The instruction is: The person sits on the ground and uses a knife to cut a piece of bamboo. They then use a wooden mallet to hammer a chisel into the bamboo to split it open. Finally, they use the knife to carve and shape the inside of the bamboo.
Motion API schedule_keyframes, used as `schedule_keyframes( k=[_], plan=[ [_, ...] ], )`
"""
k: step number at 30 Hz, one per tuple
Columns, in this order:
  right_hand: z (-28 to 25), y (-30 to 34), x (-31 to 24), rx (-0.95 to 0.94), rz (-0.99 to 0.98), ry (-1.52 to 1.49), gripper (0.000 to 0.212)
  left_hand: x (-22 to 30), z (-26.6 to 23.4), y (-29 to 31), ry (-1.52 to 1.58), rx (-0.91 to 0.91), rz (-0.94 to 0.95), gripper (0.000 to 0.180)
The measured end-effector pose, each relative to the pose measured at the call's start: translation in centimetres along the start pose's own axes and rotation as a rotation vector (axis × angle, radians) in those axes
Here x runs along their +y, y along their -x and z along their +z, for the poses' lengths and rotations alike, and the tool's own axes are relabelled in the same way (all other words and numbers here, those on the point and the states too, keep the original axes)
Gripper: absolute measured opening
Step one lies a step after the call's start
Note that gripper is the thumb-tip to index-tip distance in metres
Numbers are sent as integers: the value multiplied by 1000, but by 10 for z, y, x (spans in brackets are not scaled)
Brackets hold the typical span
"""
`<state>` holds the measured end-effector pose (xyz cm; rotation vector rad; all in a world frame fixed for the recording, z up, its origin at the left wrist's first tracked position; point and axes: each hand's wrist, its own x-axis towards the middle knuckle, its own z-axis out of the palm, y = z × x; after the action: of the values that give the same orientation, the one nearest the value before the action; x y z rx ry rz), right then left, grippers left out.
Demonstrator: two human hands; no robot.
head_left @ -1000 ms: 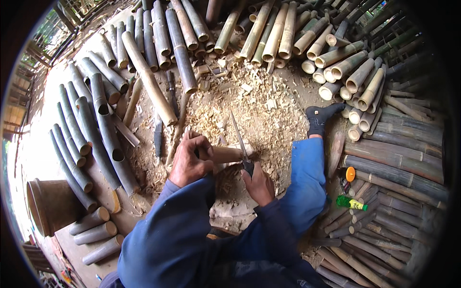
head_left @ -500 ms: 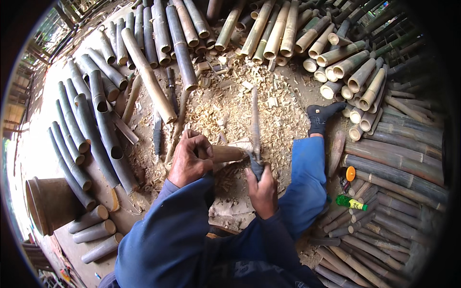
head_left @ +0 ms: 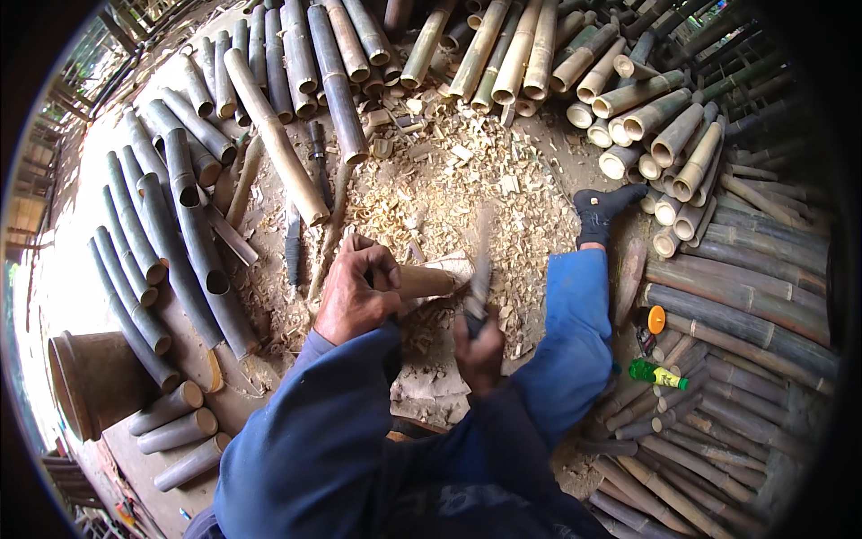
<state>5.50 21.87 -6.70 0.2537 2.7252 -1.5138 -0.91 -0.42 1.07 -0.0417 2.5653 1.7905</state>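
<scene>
My right hand [head_left: 480, 355] has its fingers wrapped round the handle of a knife [head_left: 481, 278], the blade too blurred for me to say whether it touches the bamboo piece [head_left: 426, 282] just beside it. That piece is in front of me, its left end grasped in the fingers of my left hand [head_left: 361, 292]. Beyond both hands pale shavings [head_left: 449, 193] lie thickly strewn, and farther off bamboo tubes [head_left: 516, 54] are ranged side by side.

Dark navy right sleeve [head_left: 516, 440], blue right trouser leg [head_left: 576, 310], black close-fitting footwear [head_left: 606, 214].
</scene>
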Motion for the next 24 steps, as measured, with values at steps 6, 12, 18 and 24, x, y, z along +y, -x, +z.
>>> schedule_keyframes(
  k=[6,12,18,24],
  plan=[
    [-5,-18,-7,-189,144,305,44,-11,-5,-1,-17,-14,-39,17],
    [19,8,-3,118,-57,-16,38,-7,-7,2,-19,48,-105,24],
    [26,-5,19,-123,140,211,44,-9,-10,-3,-159,-2,80,27],
    [2,12,11,-26,135,11,35,-21,-11,7,148,212,88,56]
  ],
)
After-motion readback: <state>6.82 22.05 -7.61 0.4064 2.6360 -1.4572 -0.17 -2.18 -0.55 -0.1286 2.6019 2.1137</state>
